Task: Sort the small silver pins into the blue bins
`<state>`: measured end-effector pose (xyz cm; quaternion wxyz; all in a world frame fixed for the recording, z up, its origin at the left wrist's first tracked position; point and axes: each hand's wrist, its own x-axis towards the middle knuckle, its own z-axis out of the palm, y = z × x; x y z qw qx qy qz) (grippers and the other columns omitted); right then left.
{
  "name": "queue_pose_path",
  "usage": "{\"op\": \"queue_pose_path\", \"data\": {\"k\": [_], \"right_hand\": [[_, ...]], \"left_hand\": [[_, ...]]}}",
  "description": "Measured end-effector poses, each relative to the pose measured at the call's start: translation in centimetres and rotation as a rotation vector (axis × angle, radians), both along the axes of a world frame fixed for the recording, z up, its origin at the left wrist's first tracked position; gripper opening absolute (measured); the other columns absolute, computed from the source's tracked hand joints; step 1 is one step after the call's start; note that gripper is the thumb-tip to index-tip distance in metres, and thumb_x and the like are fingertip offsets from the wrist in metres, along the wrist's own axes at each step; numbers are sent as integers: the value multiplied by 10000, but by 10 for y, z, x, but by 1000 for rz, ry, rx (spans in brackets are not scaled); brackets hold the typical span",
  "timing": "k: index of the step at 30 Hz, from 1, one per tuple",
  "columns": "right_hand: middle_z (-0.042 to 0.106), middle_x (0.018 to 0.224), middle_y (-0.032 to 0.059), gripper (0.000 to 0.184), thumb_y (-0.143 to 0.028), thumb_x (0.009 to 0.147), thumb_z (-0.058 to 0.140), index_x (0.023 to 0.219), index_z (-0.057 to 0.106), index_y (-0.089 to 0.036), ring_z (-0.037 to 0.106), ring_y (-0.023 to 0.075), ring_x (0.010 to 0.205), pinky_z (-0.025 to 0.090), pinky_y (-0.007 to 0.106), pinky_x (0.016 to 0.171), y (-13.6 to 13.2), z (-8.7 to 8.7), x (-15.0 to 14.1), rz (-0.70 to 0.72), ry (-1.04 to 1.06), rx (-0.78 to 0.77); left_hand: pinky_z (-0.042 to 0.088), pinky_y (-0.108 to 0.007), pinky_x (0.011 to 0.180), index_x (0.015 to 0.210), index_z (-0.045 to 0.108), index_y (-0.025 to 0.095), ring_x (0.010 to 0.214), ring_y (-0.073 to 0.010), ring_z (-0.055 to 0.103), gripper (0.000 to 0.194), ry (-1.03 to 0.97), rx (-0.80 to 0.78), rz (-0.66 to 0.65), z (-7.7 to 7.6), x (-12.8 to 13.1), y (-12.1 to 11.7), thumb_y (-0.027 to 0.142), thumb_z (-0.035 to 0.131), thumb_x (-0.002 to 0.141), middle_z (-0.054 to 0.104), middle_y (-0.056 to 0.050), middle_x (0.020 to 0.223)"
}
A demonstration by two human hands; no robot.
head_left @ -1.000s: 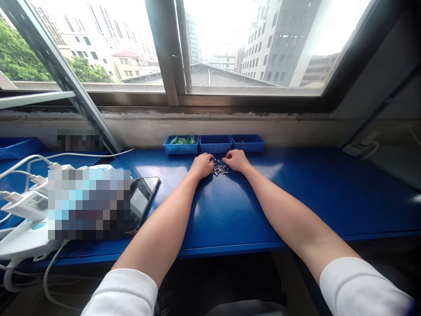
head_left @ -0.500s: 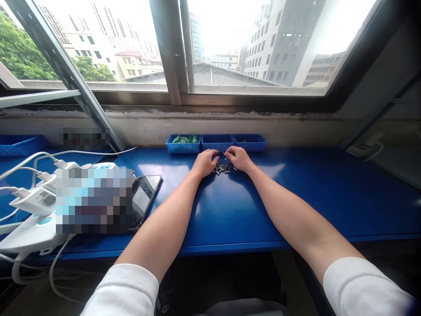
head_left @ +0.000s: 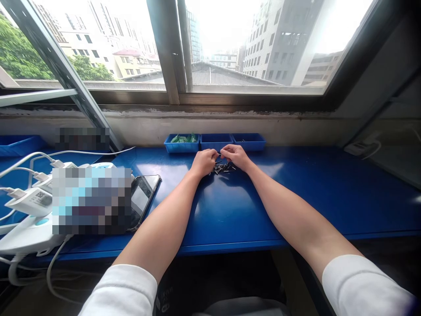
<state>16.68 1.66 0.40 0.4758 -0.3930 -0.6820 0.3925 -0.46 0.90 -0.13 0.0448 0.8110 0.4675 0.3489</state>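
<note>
The person's left sleeve (head_left: 120, 293) and right sleeve (head_left: 363, 285) are plain white fabric, smooth and slightly loose, ending in soft, rounded edges around the elbows. Below them, the left forearm (head_left: 161, 226) and right forearm (head_left: 296, 215) are bare, as are the left hand (head_left: 204, 162) and right hand (head_left: 235, 157).

Worn on the head, the view faces forward and down (fairly close) onto a blue workbench (head_left: 305, 197).

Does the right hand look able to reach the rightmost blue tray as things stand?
Probably yes: the right hand sits just in front of the rightmost blue tray, with only bench top between them.
</note>
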Motion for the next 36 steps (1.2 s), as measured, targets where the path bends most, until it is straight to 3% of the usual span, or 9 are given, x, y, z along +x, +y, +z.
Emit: {"op": "queue_pose_path", "data": {"k": [7,11,14,18,21,24,28,33,36], "right_hand": [[676,690,33,272,-396,647,686,751,699,-144,521,110,581,417,241,548,-4,3,3,32,53,-23],[690,757,39,292,-402,672,657,804,708,-147,562,131,654,453,261,626,-2,2,3,-56,-18,20],[694,902,41,354,-378,677,662,958,697,-165,574,139,718,468,282,706,2,3,4,-166,-151,88],[651,1096,72,522,-336,653,695,1144,627,-174,577,198,912,460,333,827,10,5,6,-304,-334,196],[574,1231,99,648,-362,642,709,1245,561,-178,475,286,1133,393,418,956,15,3,7,-420,-506,258],[454,1366,104,753,-415,647,699,1332,481,-191,372,354,1204,343,490,987,17,-2,7,-494,-691,222],[325,1458,109,810,-450,679,664,1394,395,-183,326,389,1208,325,525,983,18,-6,5,-479,-836,173],[205,1537,80,872,-502,708,631,1457,277,-229,307,393,1239,311,536,995,18,-11,5,-395,-826,161],[249,1527,81,789,-447,748,599,1446,308,-221,343,352,1237,322,504,1001,17,-12,5,-395,-749,242]], "left_hand": [[453,-287,753,861,654,220,827,-185,604,249,37,-49,30,1,-1,-1,258,410,891,667,-38,892],[443,-337,873,1067,610,209,997,-226,588,297,9,-16,108,2,1,-3,325,378,921,624,-83,1102],[417,-379,948,1205,532,199,1127,-258,535,349,-31,-26,208,2,2,-3,335,381,921,543,-113,1252],[399,-412,981,1225,509,225,1170,-277,509,352,-22,-111,261,-3,3,0,346,393,915,515,-112,1271],[391,-434,988,1216,515,223,1178,-292,501,351,5,-142,245,-6,3,2,342,387,912,508,-121,1267],[385,-454,988,1201,530,203,1171,-307,504,355,31,-158,229,-9,3,4,332,370,911,500,-138,1268],[378,-461,994,1172,551,194,1164,-313,510,351,71,-194,217,-9,3,4,337,370,909,496,-144,1272],[385,-465,983,1161,568,184,1159,-315,517,364,95,-200,201,-7,4,2,354,372,905,514,-149,1265],[396,-440,978,1158,581,184,1141,-297,535,412,80,-209,149,-5,2,0,422,351,912,564,-130,1220]]}}
